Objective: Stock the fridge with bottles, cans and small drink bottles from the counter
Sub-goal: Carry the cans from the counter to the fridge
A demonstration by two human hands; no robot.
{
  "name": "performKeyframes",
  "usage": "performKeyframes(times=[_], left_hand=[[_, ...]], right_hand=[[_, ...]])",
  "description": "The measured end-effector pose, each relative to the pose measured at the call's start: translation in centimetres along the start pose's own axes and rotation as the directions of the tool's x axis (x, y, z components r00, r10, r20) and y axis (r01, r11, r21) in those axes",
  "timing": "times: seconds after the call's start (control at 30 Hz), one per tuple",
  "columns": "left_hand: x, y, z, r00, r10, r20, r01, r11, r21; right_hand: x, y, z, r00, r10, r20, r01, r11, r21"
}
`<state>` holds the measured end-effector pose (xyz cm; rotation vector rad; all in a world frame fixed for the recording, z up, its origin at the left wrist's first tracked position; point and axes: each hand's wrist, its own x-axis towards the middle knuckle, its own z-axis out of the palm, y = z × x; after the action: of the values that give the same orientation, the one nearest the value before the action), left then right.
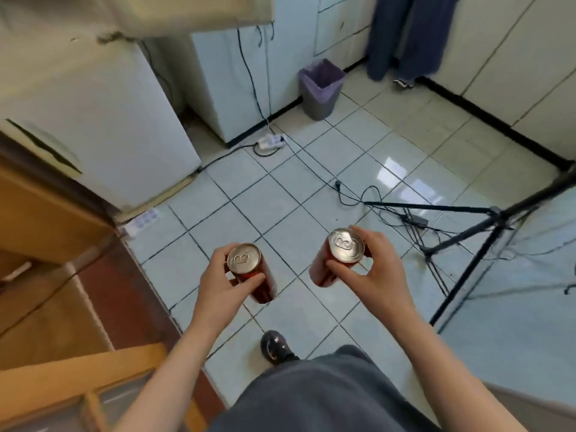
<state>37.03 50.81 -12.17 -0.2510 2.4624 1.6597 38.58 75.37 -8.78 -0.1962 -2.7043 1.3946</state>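
Left hand (218, 283) grasps one red can (249, 272), right hand (374, 275) grasps another can (338, 258), both upright over the floor, likely being carried to the closed white fridge (103, 120) at left.

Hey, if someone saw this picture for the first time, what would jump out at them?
Two red cans with silver tops stand out at the centre: the left hand grips the left can and the right hand grips the right can, both above the tiled floor. A white fridge stands at the left, a black tripod at the right, and a grey bin at the back.
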Motion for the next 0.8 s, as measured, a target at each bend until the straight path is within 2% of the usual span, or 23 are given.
performKeyframes(times=[0.23, 0.47, 0.6, 0.8], left_hand=[[5.0, -3.5, -10.2, 0.947, -0.109, -0.303, 0.095, 0.994, -0.060], [10.7, -6.3, -17.1, 0.888, -0.201, -0.413, 0.157, 0.978, -0.139], [15.9, -6.6, -21.9, 0.818, -0.235, -0.525, 0.168, 0.971, -0.173], [23.3, -5.9, -30.3, 0.742, -0.207, -0.637, 0.131, 0.978, -0.165]], right_hand=[[9.0, -7.1, 10.3, 0.979, -0.117, 0.167, 0.109, 0.993, 0.056], [18.8, -12.9, 21.8, 0.919, -0.197, 0.342, 0.160, 0.978, 0.132], [25.6, -17.1, 28.9, 0.851, -0.263, 0.456, 0.213, 0.964, 0.159], [34.5, -25.1, 36.4, 0.777, -0.396, 0.490, 0.324, 0.918, 0.227]])
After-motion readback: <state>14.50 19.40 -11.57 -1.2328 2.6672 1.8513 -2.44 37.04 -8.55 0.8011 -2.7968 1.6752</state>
